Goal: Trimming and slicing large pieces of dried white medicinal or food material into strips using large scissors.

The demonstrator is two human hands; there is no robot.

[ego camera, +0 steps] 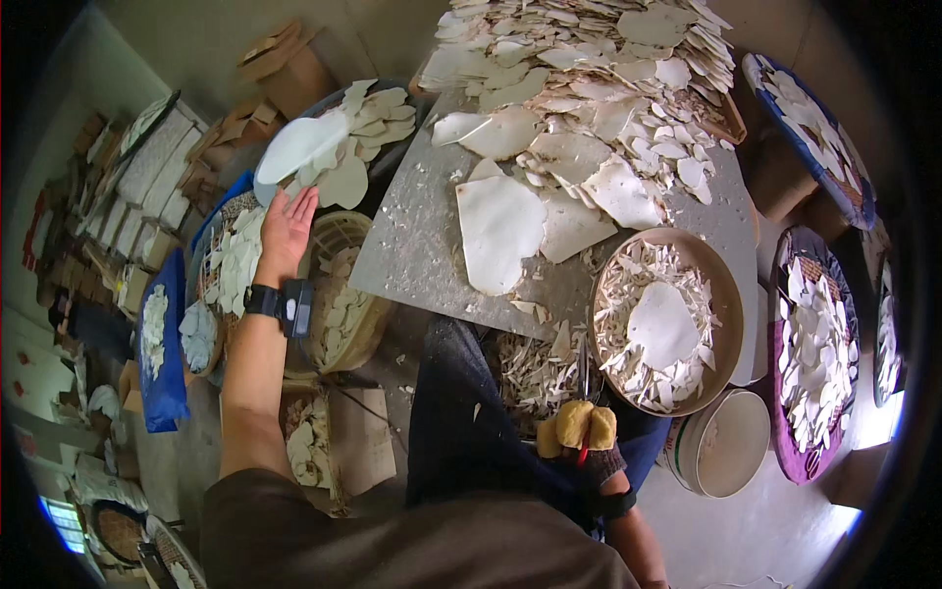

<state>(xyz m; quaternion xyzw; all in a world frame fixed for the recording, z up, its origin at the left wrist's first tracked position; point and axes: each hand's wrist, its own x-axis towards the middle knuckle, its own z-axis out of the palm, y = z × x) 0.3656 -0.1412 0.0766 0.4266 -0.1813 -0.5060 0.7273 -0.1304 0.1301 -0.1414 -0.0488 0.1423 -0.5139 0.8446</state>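
My left hand [291, 221], palm up with the fingers extended, is at the near edge of a large smooth white slice [303, 146]; whether it touches the slice is unclear. That slice lies by a heap of similar pale slices [379, 121] on a round tray. In my gloved right hand [578, 434], low over my lap, are scissors [583, 368] with padded yellow handles, blades pointing away from me. Above the right hand, a round bowl [725, 309] holds white trimmings with one rounded slice [662, 326] on top. A large irregular slice [500, 234] lies on the grey table [412, 243].
Stacked pale slices [581, 44] cover the table's far side. A basket of slices [368, 346] and an open cardboard box [364, 442] stand at left. White buckets [732, 445] are below the bowl. Slice-covered trays [817, 353] stand at right. Trimmings [541, 375] lie below the table edge.
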